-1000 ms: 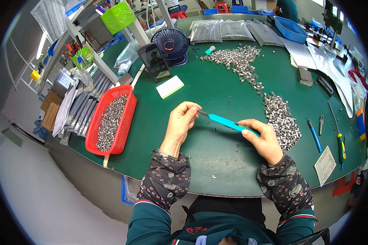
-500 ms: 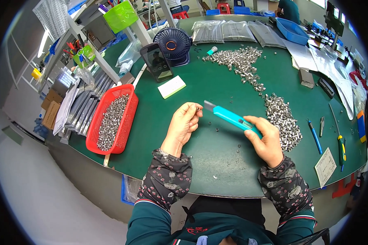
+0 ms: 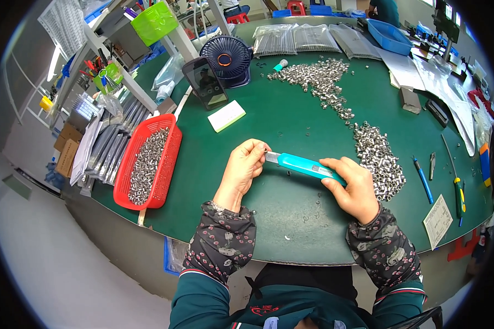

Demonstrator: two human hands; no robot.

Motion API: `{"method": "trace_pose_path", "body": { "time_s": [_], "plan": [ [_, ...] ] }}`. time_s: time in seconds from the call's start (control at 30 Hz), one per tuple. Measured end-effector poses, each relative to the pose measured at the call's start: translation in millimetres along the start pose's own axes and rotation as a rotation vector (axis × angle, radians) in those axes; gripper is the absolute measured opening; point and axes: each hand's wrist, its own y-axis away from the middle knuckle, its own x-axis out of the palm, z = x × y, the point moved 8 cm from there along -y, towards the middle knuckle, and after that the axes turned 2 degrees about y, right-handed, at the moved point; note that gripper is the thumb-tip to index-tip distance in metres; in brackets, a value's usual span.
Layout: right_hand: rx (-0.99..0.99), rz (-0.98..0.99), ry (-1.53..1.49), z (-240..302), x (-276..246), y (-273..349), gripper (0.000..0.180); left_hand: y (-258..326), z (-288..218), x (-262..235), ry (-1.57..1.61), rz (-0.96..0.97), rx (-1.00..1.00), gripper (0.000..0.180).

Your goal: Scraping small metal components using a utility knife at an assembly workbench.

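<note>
Gripped in right hand (image 3: 352, 189): teal knife (image 3: 307, 166), now levelled, blade tip brought against left hand (image 3: 245, 167). Left fingertips pinch something small, too small to identify. Trimming appears underway; metal parts (image 3: 377, 159) heaped beside.

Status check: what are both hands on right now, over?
Right hand grips teal utility knife. Left hand pinches a small metal part at the blade tip. Loose metal parts piled right beside right hand.

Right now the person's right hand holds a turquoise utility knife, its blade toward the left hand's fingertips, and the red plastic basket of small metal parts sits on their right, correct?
Not quite: in the head view the red plastic basket sits on their left. The right hand does hold the turquoise utility knife, blade toward the left hand.
</note>
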Motion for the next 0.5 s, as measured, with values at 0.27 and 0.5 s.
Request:
{"method": "trace_pose_path", "body": {
  "time_s": [0.27, 0.5],
  "plan": [
    [-0.214, -0.144, 0.167, 23, -8, 2, 0.032, 1, 9, -8, 0.117, -0.082, -0.103, 0.025],
    [-0.097, -0.053, -0.017, 9, 0, 1, 0.027, 2, 7, -8, 0.116, -0.109, -0.102, 0.026]
  ]
}}
